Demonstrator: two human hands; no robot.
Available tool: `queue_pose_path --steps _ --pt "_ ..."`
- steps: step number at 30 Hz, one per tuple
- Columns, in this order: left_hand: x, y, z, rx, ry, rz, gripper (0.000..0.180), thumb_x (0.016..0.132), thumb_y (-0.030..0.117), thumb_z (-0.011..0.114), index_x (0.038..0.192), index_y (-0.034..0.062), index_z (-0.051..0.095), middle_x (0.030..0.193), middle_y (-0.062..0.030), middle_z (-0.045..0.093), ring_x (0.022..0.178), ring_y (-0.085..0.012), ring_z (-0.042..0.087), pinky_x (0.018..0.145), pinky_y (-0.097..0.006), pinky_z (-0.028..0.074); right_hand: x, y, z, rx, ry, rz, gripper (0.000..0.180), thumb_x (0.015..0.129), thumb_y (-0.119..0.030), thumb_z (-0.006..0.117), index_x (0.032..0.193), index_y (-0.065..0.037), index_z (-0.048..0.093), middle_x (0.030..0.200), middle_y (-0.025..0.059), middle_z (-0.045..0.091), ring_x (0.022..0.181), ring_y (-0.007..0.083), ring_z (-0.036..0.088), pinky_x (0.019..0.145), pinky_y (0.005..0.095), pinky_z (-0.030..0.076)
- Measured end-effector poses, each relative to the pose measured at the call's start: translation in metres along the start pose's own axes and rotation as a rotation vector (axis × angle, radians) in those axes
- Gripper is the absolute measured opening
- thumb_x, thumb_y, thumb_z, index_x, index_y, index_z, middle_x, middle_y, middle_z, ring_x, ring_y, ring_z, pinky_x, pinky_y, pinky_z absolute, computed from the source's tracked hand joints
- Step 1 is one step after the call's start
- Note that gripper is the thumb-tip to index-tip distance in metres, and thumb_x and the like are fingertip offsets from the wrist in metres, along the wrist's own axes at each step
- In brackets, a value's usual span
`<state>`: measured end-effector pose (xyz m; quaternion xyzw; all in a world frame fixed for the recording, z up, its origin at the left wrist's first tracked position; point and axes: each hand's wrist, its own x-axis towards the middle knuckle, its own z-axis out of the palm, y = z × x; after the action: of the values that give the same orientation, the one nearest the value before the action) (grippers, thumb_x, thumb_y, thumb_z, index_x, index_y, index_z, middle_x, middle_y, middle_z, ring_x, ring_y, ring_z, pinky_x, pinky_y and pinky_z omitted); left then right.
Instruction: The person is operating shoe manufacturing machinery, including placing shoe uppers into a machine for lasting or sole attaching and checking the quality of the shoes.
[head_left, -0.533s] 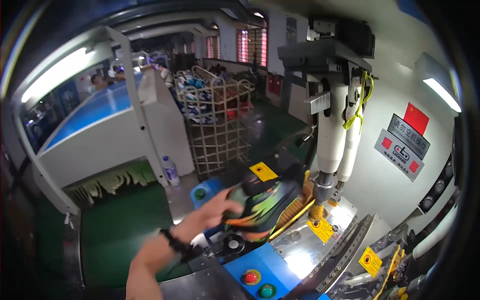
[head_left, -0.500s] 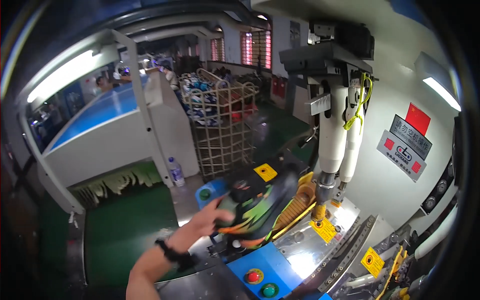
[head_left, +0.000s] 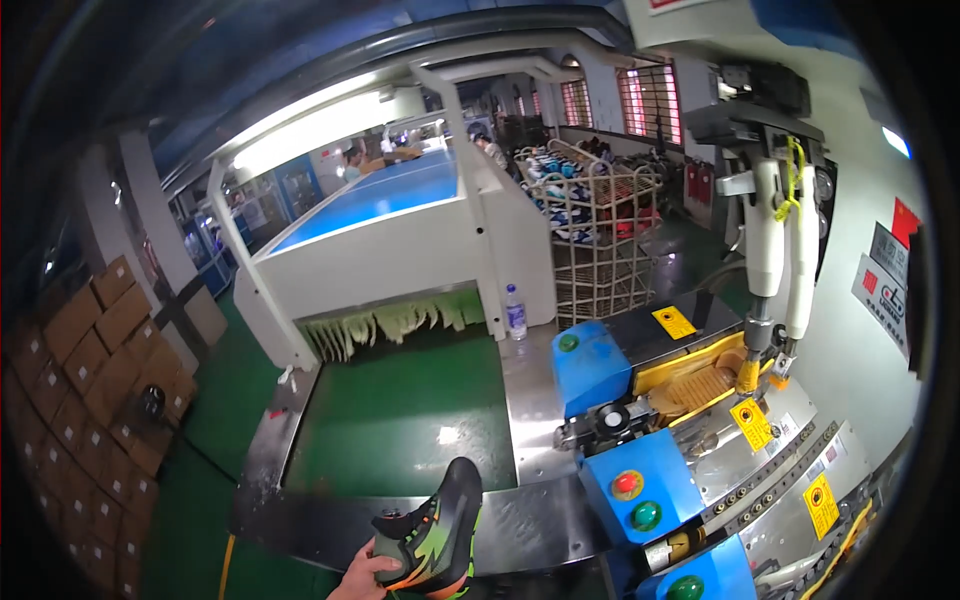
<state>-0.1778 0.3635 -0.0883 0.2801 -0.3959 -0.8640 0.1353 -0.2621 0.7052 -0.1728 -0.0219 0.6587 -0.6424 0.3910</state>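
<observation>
My left hand (head_left: 362, 578) is closed on a shoe (head_left: 432, 545), black with green and orange patches, at the bottom edge of the view. The thumb lies against the side of the shoe near its opening, and the rest of the grip is partly cut off. The shoe's dark toe points up and away, over the metal front edge (head_left: 345, 525) of a green conveyor belt (head_left: 400, 420). Whether the shoe touches that metal cannot be made out. My right hand is out of view.
On the right, a pressing machine has blue button boxes (head_left: 640, 490), a brown ridged pad (head_left: 700, 392) and white upright cylinders (head_left: 765, 230). A curtained tunnel (head_left: 390, 270) spans the belt, with a bottle (head_left: 515, 312) beside it. Wire cages (head_left: 600, 250) stand behind; cartons (head_left: 90, 370) are stacked left.
My left hand has carried the shoe from above the machine's brown pad leftward and nearer, to the conveyor's front edge. The view has swung left.
</observation>
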Motion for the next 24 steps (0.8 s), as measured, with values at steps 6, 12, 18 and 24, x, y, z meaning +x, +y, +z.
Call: queue_pose_path --steps 6,12,18,24 --pt "0.004 0.009 -0.037 -0.033 -0.165 -0.033 0.062 0.071 -0.011 0.058 0.132 -0.0021 0.046 0.120 -0.0157 0.060 0.108 -0.0286 0.062 0.098 -0.042 0.049 0.021 -0.008 0.056 -0.001 0.048 -0.167 0.042 0.096 -0.012 0.057 0.135 -0.002 0.049 0.120 0.0096 0.062 0.105 0.0176 0.058 0.089 0.0303 0.047" --pt "0.038 0.052 -0.048 0.179 -0.486 0.075 0.070 0.076 0.017 0.079 0.136 0.0001 0.046 0.133 -0.0113 0.054 0.121 -0.0198 0.051 0.105 -0.037 0.040 0.124 -0.040 0.142 0.286 0.058 -0.378 0.063 0.100 -0.036 0.049 0.149 -0.004 0.026 0.138 0.0140 0.049 0.119 0.0273 0.053 0.095 0.0375 0.046" --pt "0.058 0.129 -0.062 0.653 -0.708 0.236 0.069 0.079 0.008 0.069 0.141 -0.0010 0.040 0.140 -0.0171 0.047 0.130 -0.0281 0.045 0.110 -0.041 0.034 0.174 -0.106 0.247 0.698 -0.039 -0.513 0.068 0.094 -0.059 0.042 0.128 -0.001 0.051 0.120 0.0166 0.061 0.110 0.0309 0.059 0.097 0.0457 0.047" --pt "0.103 0.134 -0.089 0.743 -0.715 0.736 0.062 0.087 0.016 0.067 0.140 -0.0001 0.039 0.152 -0.0235 0.030 0.143 -0.0352 0.027 0.115 -0.044 0.025 0.157 -0.160 0.271 0.919 -0.395 -0.173 0.096 0.087 -0.076 0.033 0.140 0.004 0.039 0.138 0.0272 0.046 0.122 0.0406 0.053 0.106 0.0537 0.040"
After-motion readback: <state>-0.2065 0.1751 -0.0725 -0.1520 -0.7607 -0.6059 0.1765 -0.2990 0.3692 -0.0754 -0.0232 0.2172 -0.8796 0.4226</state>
